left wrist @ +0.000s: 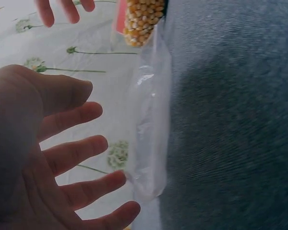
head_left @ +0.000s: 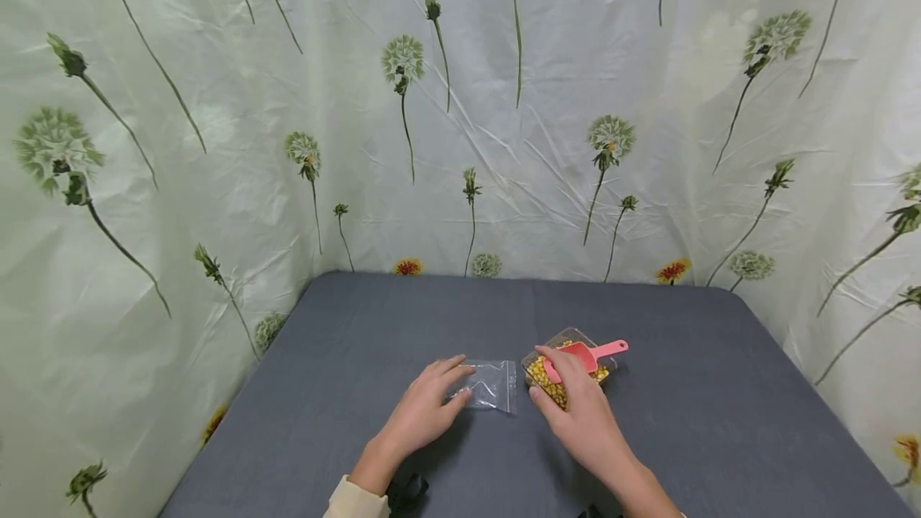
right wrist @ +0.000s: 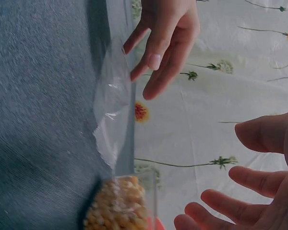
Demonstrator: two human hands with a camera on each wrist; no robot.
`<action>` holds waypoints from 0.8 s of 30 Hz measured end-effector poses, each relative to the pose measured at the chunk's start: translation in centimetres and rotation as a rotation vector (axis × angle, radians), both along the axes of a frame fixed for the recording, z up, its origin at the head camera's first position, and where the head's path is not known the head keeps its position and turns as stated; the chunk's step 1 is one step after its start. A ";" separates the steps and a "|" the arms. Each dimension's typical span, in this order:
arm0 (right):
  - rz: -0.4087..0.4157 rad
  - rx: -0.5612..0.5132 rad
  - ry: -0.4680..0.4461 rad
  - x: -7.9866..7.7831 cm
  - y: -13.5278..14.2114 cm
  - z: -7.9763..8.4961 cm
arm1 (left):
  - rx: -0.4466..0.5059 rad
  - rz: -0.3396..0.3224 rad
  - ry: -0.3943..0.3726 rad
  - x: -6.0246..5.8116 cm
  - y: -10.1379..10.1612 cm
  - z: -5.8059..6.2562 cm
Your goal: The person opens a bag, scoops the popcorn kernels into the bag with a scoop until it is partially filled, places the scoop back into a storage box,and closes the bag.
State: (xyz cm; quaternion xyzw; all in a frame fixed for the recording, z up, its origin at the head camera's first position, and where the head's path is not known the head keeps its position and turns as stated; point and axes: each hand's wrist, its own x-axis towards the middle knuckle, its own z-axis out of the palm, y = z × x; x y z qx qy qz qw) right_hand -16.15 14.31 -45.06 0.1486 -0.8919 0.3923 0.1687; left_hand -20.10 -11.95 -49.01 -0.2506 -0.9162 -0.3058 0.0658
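A clear zip-seal plastic bag [head_left: 496, 384] lies flat on the grey table, its seal end toward the right. My left hand [head_left: 426, 408] hovers at the bag's left end, fingers spread and holding nothing. In the left wrist view these fingers [left wrist: 79, 151] are slightly bent beside the bag [left wrist: 151, 110]. A clear square container of yellow corn kernels [right wrist: 116, 206] stands just right of the bag. Across its top lies a pink scoop [head_left: 584, 356], handle to the right. My right hand [head_left: 584, 418] is above the container's near side, fingers spread, gripping nothing; it partly hides the kernels.
The grey cloth-covered table [head_left: 403, 318] has rounded far corners. A pale curtain [head_left: 532, 142] printed with dandelions hangs behind it and along both sides. A black object [head_left: 408, 494] shows below the left wrist.
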 end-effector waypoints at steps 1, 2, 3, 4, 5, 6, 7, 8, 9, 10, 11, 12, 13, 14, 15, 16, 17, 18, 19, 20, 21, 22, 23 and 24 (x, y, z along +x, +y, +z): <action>0.001 -0.006 -0.009 0.1 -0.1 -0.2 | 0.000 0.003 -0.007 0.1 0.1 -0.2; 0.001 -0.013 -0.015 0.1 -0.2 -0.4 | -0.005 0.008 -0.012 0.2 0.2 -0.4; -0.002 -0.019 -0.018 0.2 -0.3 -0.6 | -0.007 0.012 -0.015 0.3 0.3 -0.6; -0.005 -0.022 -0.023 0.2 -0.3 -0.8 | -0.009 0.014 -0.025 0.3 0.4 -0.8; -0.008 -0.027 -0.031 0.3 -0.4 -0.9 | -0.016 0.017 -0.036 0.4 0.5 -0.9; -0.011 -0.030 -0.040 0.3 -0.4 -1.1 | -0.023 0.021 -0.046 0.5 0.6 -1.0; -0.013 -0.033 -0.050 0.4 -0.5 -1.3 | -0.030 0.022 -0.053 0.6 0.7 -1.1; -0.015 -0.038 -0.063 0.4 -0.5 -1.4 | -0.045 0.028 -0.057 0.7 0.8 -1.2; -0.021 -0.038 -0.074 0.5 -0.5 -1.5 | -0.055 0.031 -0.061 0.7 0.9 -1.3; -0.029 -0.041 -0.082 0.5 -0.6 -1.6 | -0.067 0.036 -0.062 0.7 1.0 -1.3; -0.037 -0.044 -0.085 0.5 -0.6 -1.6 | -0.079 0.042 -0.056 0.7 1.1 -1.3; -0.047 -0.048 -0.088 0.5 -0.6 -1.6 | -0.089 0.044 -0.042 0.7 1.2 -1.3; -0.057 -0.055 -0.090 0.5 -0.6 -1.7 | -0.100 0.047 -0.025 0.6 1.3 -1.3; -0.066 -0.066 -0.094 0.5 -0.6 -1.7 | -0.112 0.049 -0.007 0.6 1.4 -1.3; -0.073 -0.078 -0.098 0.4 -0.6 -1.7 | -0.119 0.051 0.010 0.5 1.4 -1.3; -0.076 -0.093 -0.104 0.4 -0.7 -1.7 | -0.129 0.053 0.029 0.5 1.4 -1.3; -0.075 -0.110 -0.109 0.4 -0.7 -1.7 | -0.135 0.056 0.051 0.5 1.5 -1.3; -0.071 -0.130 -0.115 0.4 -0.7 -1.7 | -0.138 0.059 0.071 0.5 1.4 -1.4; -0.066 -0.148 -0.118 0.3 -0.8 -1.7 | -0.137 0.063 0.086 0.4 1.4 -1.4; -0.058 -0.166 -0.121 0.3 -0.8 -1.7 | -0.131 0.066 0.099 0.4 1.4 -1.4; -0.052 -0.177 -0.121 0.3 -0.9 -1.7 | -0.122 0.069 0.109 0.4 1.4 -1.5; -0.047 -0.188 -0.119 0.2 -0.9 -1.7 | -0.109 0.071 0.125 0.3 1.4 -1.5; -0.042 -0.197 -0.119 0.1 -1.0 -1.7 | -0.094 0.075 0.142 0.3 1.3 -1.5; -0.038 -0.204 -0.121 0.1 -1.0 -1.8 | -0.079 0.076 0.152 0.2 1.3 -1.5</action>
